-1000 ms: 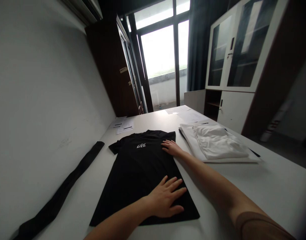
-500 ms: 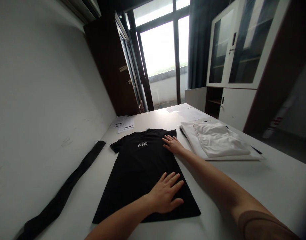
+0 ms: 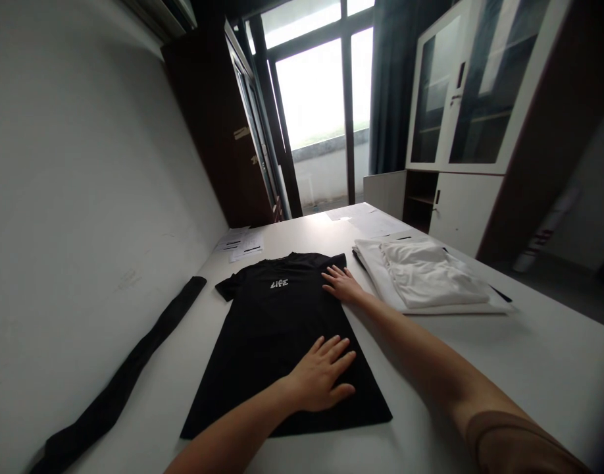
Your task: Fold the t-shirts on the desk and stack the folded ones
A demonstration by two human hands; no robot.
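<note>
A black T-shirt [image 3: 262,342] with small white lettering on its chest lies spread flat, its collar toward the window and its hem toward me. My left hand [image 3: 322,375] rests palm down on the lower right part of the shirt, fingers spread. Farther up, my right hand [image 3: 341,284] lies flat at the shirt's right edge, just below the sleeve, with its fingers apart. Both palms hide the cloth beneath them. Neither hand grips anything.
On the white table [image 3: 539,355], a stack of folded white cloth [image 3: 430,276] sits to the right. A long black strip of cloth [image 3: 134,368] runs along the wall at left. Papers [image 3: 245,243] lie toward the back. Cabinets [image 3: 464,204] stand beyond the right side.
My left hand has shifted slightly left and up in view. The right hand stays nearly where it was, and the shirt lies the same; the whole view has moved a little.
</note>
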